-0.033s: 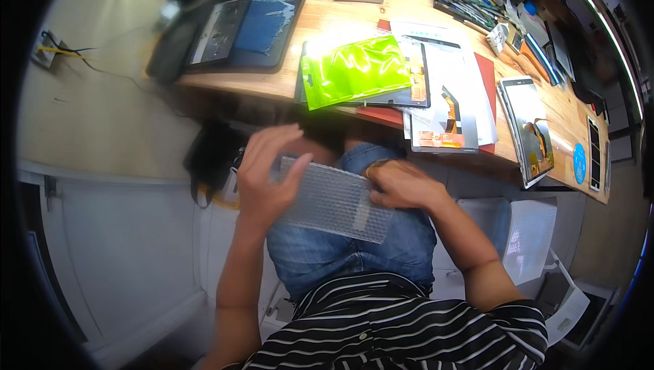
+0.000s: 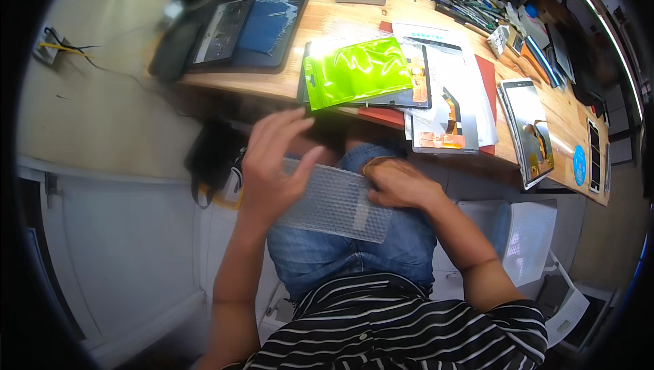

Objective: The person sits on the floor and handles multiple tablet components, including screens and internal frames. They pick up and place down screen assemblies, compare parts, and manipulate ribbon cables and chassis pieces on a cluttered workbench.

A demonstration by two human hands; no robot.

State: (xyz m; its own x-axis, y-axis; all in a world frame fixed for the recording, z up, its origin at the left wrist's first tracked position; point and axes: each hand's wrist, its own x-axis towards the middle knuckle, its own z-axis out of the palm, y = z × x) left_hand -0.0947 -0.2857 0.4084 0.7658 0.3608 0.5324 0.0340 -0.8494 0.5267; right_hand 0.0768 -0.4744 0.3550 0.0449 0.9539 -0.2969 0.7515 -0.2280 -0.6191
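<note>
A clear bubble wrap sleeve [image 2: 328, 203] with a paler strip near its right end lies slantwise over my lap, above my jeans. My right hand [image 2: 403, 183] has its fingers curled closed at the sleeve's upper right edge and grips it there. At the left end is my left hand [image 2: 278, 164], fingers stretched and thumb apart. It overlaps the sleeve's upper left corner; I cannot tell whether it touches it. Beyond my hands, a shiny lime-green pouch [image 2: 357, 73] lies on a dark tablet near the bench's front edge.
The wooden bench [image 2: 317, 26] holds loose screen panels [image 2: 446, 125], more stacked panels [image 2: 528, 128] and a black mat [image 2: 289, 33]. Tools [image 2: 470, 12] crowd the back right. A white chair [image 2: 531, 240] stands at my right. Under the bench hangs a black bag [image 2: 211, 155].
My left hand has shifted slightly up and to the right, its fingers raised a little. My right hand and the bubble wrap sleeve stay nearly in place.
</note>
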